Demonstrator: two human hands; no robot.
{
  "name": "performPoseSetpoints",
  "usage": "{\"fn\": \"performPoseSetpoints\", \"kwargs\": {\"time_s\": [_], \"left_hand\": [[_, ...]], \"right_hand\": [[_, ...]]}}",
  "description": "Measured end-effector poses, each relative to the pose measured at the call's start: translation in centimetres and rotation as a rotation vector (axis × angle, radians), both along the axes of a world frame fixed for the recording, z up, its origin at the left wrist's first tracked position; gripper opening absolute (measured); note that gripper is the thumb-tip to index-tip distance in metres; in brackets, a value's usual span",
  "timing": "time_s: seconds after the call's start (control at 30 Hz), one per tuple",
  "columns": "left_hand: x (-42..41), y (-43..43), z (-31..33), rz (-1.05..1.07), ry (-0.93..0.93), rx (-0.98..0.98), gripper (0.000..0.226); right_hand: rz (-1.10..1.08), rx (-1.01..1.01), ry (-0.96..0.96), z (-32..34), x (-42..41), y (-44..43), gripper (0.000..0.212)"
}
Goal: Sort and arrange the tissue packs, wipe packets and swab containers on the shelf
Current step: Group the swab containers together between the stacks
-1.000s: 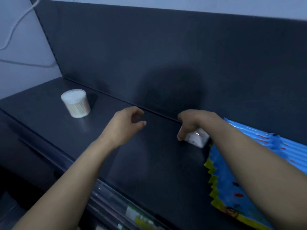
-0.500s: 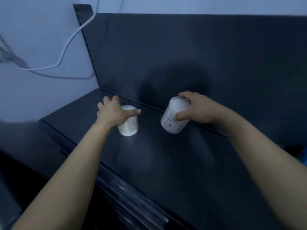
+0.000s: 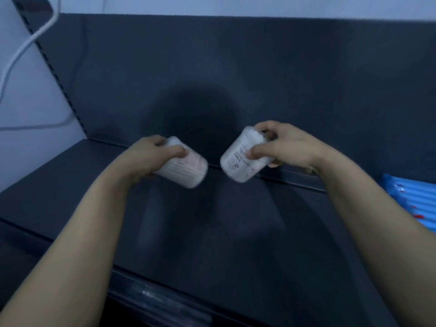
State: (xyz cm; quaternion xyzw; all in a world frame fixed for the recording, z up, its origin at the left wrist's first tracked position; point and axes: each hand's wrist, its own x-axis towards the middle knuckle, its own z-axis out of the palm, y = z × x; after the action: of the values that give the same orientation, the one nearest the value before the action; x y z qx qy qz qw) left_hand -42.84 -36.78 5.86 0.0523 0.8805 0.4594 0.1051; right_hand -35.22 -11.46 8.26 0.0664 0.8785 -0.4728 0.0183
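No readable text, brand or number anywhere in frame. At centre right, on the right swab container (image 3: 239, 162), gripped in the right hand (image 3: 290, 147): several short rows of dark print and a small round mark, too blurred to make out. At centre left, on the left swab container (image 3: 186, 169), held in the left hand (image 3: 145, 158): a pinkish label patch above fine dark lines, smeared and equally illegible. At the right edge, on the blue packet (image 3: 414, 198): red flecks only, no letters discernible.
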Motion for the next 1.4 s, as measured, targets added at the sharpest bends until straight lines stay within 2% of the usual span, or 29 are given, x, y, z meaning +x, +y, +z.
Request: {"fn": "performPoseSetpoints", "kwargs": {"time_s": [0.07, 0.17, 0.3, 0.43, 0.63, 0.87, 0.93, 1.13, 1.27, 1.4], "left_hand": [[1.5, 2.0, 1.3, -0.064, 0.001, 0.064, 0.047], [4.8, 5.6, 3.3, -0.173, 0.000, 0.142, 0.067], [10.2, 11.5, 5.8, -0.304, 0.079, 0.202, 0.051], [17.0, 19.2, 7.7, -0.420, 0.140, 0.266, 0.049], [27.5, 32.8, 8.0, -0.643, 0.147, 0.392, 0.064], [35.4, 46.0, 6.3, -0.859, 0.130, 0.294, 0.078], [36.8, 49.1, 6.1, -0.910, 0.125, 0.249, 0.080], [38.0, 57.0, 5.5, -1.074, 0.040, 0.197, 0.055], [38.2, 61.0, 5.2, -1.122, -0.010, 0.171, 0.052], [37.8, 64.2, 5.2, -1.096, 0.024, 0.137, 0.049]], "right_hand": [[-0.085, 0.049, 0.091, 0.8, 1.7, 1.6, 0.052], [-0.201, 0.106, 0.186, 2.4, 5.4, 4.5, 0.062], [-0.341, 0.072, 0.300, 4.6, 12.3, 9.2, 0.064], [-0.499, 0.090, 0.401, 6.3, 21.2, 14.9, 0.060], [-0.695, 0.136, 0.410, 6.2, 34.9, 24.0, 0.062], [-0.953, 0.151, 0.355, 4.8, 47.1, 33.7, 0.074], [-1.020, 0.138, 0.330, 4.3, 49.3, 35.9, 0.074], [-1.131, 0.170, 0.287, 3.1, 52.1, 41.9, 0.077], [-1.141, 0.189, 0.282, 2.9, 52.4, 45.4, 0.078], [-1.095, 0.207, 0.263, 3.1, 51.6, 49.3, 0.076]]}}
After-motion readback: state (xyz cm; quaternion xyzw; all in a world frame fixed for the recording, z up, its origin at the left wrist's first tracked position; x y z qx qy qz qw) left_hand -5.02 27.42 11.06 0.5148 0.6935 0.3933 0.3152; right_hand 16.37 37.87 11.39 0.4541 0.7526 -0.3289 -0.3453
